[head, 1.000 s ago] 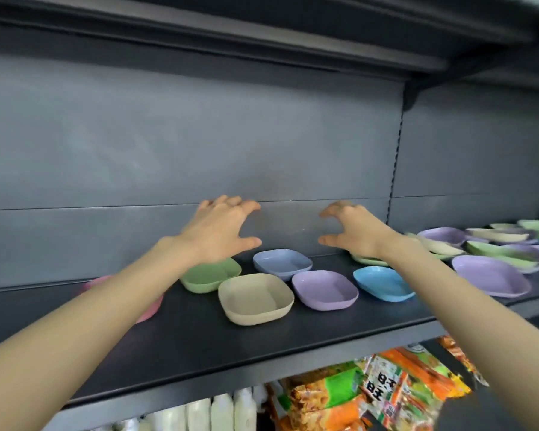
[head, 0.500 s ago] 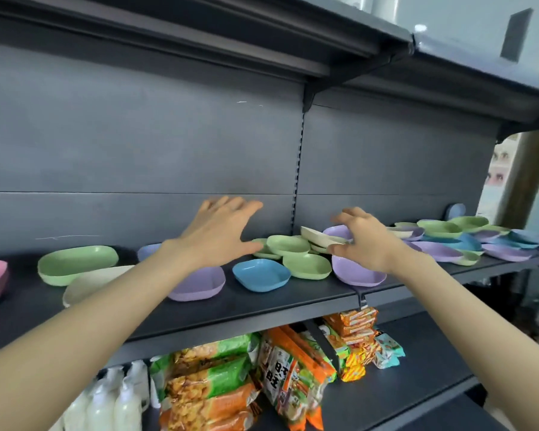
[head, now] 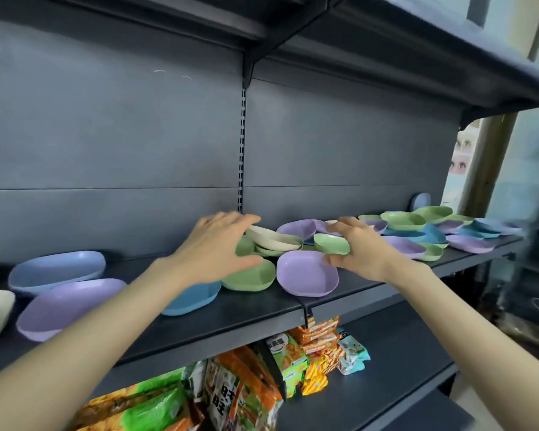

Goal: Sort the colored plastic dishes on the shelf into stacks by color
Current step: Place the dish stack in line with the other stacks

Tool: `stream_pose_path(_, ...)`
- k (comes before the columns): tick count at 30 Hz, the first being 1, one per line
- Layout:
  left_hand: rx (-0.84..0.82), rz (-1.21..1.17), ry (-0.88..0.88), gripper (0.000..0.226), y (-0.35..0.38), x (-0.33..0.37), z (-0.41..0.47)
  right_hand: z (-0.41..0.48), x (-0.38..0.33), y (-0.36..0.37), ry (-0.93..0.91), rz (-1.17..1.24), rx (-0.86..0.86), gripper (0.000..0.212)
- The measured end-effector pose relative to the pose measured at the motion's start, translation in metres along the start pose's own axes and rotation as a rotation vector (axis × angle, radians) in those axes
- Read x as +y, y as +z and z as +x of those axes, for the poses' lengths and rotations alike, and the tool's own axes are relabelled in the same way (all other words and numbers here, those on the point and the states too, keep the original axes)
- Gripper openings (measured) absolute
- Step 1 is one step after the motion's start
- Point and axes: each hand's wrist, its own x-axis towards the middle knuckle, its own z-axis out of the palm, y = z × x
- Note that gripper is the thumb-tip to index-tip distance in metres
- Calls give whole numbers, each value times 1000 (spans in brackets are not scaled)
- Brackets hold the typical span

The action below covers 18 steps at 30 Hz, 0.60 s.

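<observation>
Hands: left hand is hovering slack, fingers spread, over green dishes; right hand is arching round a small green dish, grip unclear.
Progress: dishes are lying mixed along the shelf; no one-colour stacks showing, sorting barely begun.
Hidden: far pile is blurring together.

One view only, head-worn. It looks forward and slightly down along both forearms, close to the shelf. The left hand and right hand sit mid-frame. Far right of them the picture smears, probably wide-angle blur.
</observation>
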Motion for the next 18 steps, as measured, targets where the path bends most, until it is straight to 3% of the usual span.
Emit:
stream_pose_path(6, -48, -112, -28, 70, 59, 7, 42, 33, 48, 21, -25, 26, -52, 53)
stream_pose_path(11, -196, -208, -69, 80, 99, 6, 63, 49, 81, 43, -87, 58, -99, 58)
stream_pose_path(18, -215, -275, -126, 95, 128, 11, 64, 75, 113, 71, -216, 135, -146, 77)
